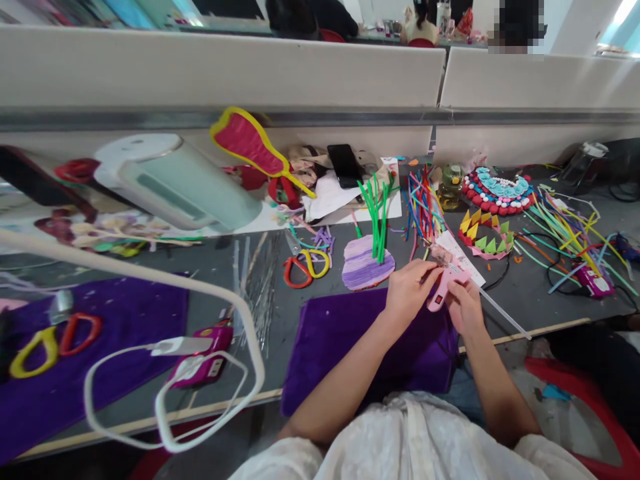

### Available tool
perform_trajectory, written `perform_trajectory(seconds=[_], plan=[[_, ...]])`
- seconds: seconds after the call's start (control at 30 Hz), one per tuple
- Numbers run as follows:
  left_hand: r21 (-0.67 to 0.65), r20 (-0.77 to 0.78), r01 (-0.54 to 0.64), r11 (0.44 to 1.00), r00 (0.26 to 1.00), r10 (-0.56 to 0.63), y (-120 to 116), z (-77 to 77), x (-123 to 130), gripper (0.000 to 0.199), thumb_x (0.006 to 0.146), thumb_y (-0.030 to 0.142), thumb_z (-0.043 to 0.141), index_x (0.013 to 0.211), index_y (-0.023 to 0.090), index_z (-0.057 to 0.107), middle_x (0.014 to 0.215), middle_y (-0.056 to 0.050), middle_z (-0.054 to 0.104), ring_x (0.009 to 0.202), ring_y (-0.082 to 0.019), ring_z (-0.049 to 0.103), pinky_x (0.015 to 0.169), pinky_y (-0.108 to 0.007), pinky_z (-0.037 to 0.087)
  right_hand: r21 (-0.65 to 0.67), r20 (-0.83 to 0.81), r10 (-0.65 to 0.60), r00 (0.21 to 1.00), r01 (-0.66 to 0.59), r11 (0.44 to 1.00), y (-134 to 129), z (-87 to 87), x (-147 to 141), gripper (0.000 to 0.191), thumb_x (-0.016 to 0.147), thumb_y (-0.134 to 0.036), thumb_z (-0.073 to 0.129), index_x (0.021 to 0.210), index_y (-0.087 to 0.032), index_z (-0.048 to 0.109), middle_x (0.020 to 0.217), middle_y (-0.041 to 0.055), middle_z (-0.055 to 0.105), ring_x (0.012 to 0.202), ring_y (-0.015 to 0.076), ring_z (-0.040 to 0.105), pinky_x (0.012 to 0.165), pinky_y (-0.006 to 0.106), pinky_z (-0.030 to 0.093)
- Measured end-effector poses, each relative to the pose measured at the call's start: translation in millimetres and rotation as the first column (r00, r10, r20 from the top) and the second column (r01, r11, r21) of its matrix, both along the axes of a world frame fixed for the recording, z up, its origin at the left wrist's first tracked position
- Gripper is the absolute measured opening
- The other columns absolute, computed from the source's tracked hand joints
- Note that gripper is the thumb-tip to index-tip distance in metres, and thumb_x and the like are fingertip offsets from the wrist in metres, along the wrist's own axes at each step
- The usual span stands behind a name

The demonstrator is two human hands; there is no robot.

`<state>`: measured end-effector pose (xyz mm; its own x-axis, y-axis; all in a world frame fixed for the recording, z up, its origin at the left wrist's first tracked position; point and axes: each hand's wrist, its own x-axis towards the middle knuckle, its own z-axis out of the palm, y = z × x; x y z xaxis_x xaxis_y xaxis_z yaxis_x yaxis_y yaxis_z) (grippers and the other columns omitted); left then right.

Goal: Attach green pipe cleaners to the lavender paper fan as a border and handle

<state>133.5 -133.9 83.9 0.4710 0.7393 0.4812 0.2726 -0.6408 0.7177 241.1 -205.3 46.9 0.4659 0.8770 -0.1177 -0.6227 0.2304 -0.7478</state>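
A pink hot glue gun is held between my two hands above the front edge of the table. A long translucent glue stick runs out of its back end towards the lower right. My right hand is closed around the gun's side, thumb on its body. My left hand is closed with its fingertips pinched at the gun's front; whether they also hold something small is hidden. Under my forearms lies a folded purple cloth. A purple striped disc with green stems lies just left of my hands.
Red-and-yellow scissors and thin wires lie to the left. A white cable loops over the left foreground. Behind my hands are coloured pipe cleaners, a paper crown, a jar and a phone.
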Motion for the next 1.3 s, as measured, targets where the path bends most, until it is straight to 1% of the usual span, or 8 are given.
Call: perform_trajectory(seconds=[0.1, 0.23, 0.53, 0.73, 0.93, 1.03, 1.17, 1.3], plan=[[0.097, -0.062, 0.021, 0.995, 0.998, -0.015, 1.5, 1.4, -3.8, 0.022, 0.094, 0.032, 0.055, 0.092, 0.018, 0.071, 0.085, -0.007, 0.072, 0.077, -0.016, 0.067, 0.071, -0.026, 0.050, -0.027, 0.077, 0.008, 0.997, -0.006, 1.000, -2.7, 1.2, -0.5, 0.027, 0.069, -0.026, 0.076, 0.095, -0.023, 0.069, 0.094, 0.0006, 0.073, 0.087, 0.0166, 0.067, 0.085, 0.031, 0.054], [0.160, -0.141, 0.026, 0.987, 0.990, -0.003, 4.1, -0.1, -5.8, 0.026, 0.095, 0.035, 0.052, 0.089, 0.019, 0.071, 0.080, -0.007, 0.069, 0.076, -0.015, 0.065, 0.069, -0.024, 0.050, -0.062, 0.186, 0.035, 0.982, -0.024, 0.998, -4.5, 0.0, -1.2, 0.030, 0.071, -0.032, 0.075, 0.098, -0.022, 0.069, 0.094, 0.0025, 0.072, 0.088, 0.0191, 0.066, 0.084, 0.033, 0.055], [0.264, -0.242, 0.054, 0.963, 0.970, 0.012, 5.4, -2.9, -3.1, 0.027, 0.098, 0.029, 0.046, 0.087, 0.017, 0.068, 0.079, -0.006, 0.067, 0.073, -0.014, 0.063, 0.067, -0.023, 0.047, -0.104, 0.283, 0.042, 0.958, -0.013, 0.994, -2.7, -18.9, 3.0, 0.023, 0.075, -0.034, 0.074, 0.093, -0.021, 0.068, 0.082, 0.0009, 0.070, 0.078, 0.0173, 0.064, 0.077, 0.031, 0.053], [0.136, -0.160, 0.009, 0.991, 0.987, 0.013, 6.9, -3.5, -2.9, 0.021, 0.095, 0.027, 0.050, 0.090, 0.018, 0.069, 0.082, -0.006, 0.070, 0.075, -0.015, 0.065, 0.070, -0.025, 0.049, -0.112, 0.220, 0.019, 0.975, 0.006, 0.994, -2.5, -9.0, -1.8, 0.025, 0.071, -0.032, 0.075, 0.093, -0.021, 0.068, 0.091, 0.0024, 0.073, 0.086, 0.0183, 0.067, 0.081, 0.031, 0.053], [-0.026, -0.085, 0.038, 0.999, 0.996, -0.040, 11.4, 0.1, -4.9, 0.018, 0.090, 0.034, 0.061, 0.093, 0.019, 0.071, 0.088, -0.006, 0.073, 0.080, -0.017, 0.067, 0.073, -0.027, 0.050, -0.077, 0.144, 0.052, 0.988, -0.041, 0.996, -3.5, 2.6, -1.1, 0.028, 0.072, -0.032, 0.075, 0.097, -0.022, 0.069, 0.103, 0.0031, 0.073, 0.092, 0.0182, 0.067, 0.084, 0.030, 0.053], [-0.005, -0.134, 0.013, 1.000, 0.991, -0.013, 11.5, 2.1, -5.0, 0.017, 0.088, 0.035, 0.064, 0.087, 0.020, 0.070, 0.082, -0.004, 0.071, 0.077, -0.016, 0.066, 0.072, -0.027, 0.050, -0.094, 0.178, 0.069, 0.982, -0.052, 0.994, -3.8, -1.5, 0.2, 0.028, 0.071, -0.032, 0.076, 0.097, -0.022, 0.069, 0.099, 0.0023, 0.073, 0.093, 0.0183, 0.067, 0.086, 0.030, 0.053], [0.102, -0.175, 0.048, 0.994, 0.984, -0.029, 9.9, 2.1, -4.1, 0.019, 0.093, 0.031, 0.055, 0.088, 0.018, 0.069, 0.081, -0.005, 0.070, 0.074, -0.015, 0.065, 0.071, -0.026, 0.050, -0.139, 0.186, 0.069, 0.980, -0.043, 0.989, -3.5, -7.8, 0.9, 0.028, 0.070, -0.032, 0.078, 0.094, -0.021, 0.067, 0.088, 0.0007, 0.072, 0.081, 0.0165, 0.066, 0.076, 0.028, 0.054], [0.141, -0.178, 0.050, 0.989, 0.984, -0.024, 9.4, -2.6, -1.5, 0.020, 0.094, 0.027, 0.052, 0.089, 0.017, 0.069, 0.081, -0.006, 0.070, 0.074, -0.015, 0.065, 0.070, -0.025, 0.049, -0.113, 0.189, 0.069, 0.980, -0.048, 0.992, -1.5, -7.7, -0.9, 0.028, 0.071, -0.031, 0.077, 0.095, -0.020, 0.067, 0.090, 0.0012, 0.071, 0.083, 0.0163, 0.066, 0.082, 0.029, 0.053]])
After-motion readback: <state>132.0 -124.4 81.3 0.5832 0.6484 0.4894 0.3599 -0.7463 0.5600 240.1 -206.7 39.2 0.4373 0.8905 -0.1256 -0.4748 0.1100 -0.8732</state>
